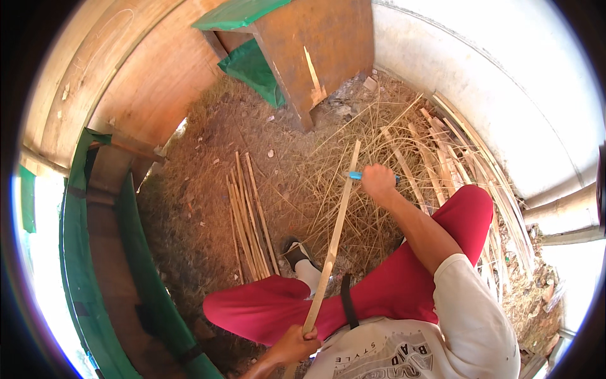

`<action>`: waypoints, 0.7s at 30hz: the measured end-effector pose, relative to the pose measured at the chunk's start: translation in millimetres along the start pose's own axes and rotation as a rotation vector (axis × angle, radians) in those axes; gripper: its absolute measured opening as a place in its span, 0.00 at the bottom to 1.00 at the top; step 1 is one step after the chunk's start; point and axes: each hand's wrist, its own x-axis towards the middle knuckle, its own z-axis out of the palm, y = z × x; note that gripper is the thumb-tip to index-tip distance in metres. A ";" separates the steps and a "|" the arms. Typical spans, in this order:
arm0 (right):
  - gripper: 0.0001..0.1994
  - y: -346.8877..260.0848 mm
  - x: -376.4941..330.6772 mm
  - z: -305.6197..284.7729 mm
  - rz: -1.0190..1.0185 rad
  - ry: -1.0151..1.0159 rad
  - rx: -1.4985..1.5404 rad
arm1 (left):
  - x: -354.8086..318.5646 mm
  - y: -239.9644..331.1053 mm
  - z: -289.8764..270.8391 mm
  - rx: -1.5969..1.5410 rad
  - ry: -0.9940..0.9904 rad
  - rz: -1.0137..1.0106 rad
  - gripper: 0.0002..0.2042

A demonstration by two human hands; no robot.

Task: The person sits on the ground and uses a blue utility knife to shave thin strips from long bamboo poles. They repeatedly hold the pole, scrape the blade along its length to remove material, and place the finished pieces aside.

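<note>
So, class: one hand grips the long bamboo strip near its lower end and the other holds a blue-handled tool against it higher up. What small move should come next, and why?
Probably draw the blue-handled tool down along the bamboo strip toward the left hand: the right hand has it set near the top, with most of the strip below.

Dirt floor (196, 208), bamboo strips (249, 218), scattered shavings (353, 158)

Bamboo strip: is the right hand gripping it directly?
No, the right hand holds a blue-handled knife against the bamboo strip; only the left hand grips it.
</note>
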 end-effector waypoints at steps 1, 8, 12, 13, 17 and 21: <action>0.07 1.5 1.9 1.0 0.024 -0.014 -0.003 | -5.1 -12.3 -1.5 -0.025 -0.010 -0.022 0.20; 0.07 6.8 0.7 20.6 0.071 -0.140 -0.107 | -52.1 -53.3 -9.4 -0.151 -0.011 -0.185 0.22; 0.06 47.9 13.3 41.3 0.165 -0.131 -0.162 | -76.1 -60.8 -14.1 -0.178 0.031 -0.232 0.22; 0.06 55.4 15.2 42.7 0.234 -0.161 -0.132 | -82.0 -64.3 -14.4 -0.190 0.041 -0.239 0.22; 0.06 37.2 12.2 21.4 0.273 -0.188 -0.122 | -94.8 -74.9 -17.0 -0.239 0.071 -0.234 0.22; 0.07 7.9 12.6 1.6 0.156 -0.043 -0.018 | -66.2 -60.4 -26.2 -0.283 0.080 -0.194 0.22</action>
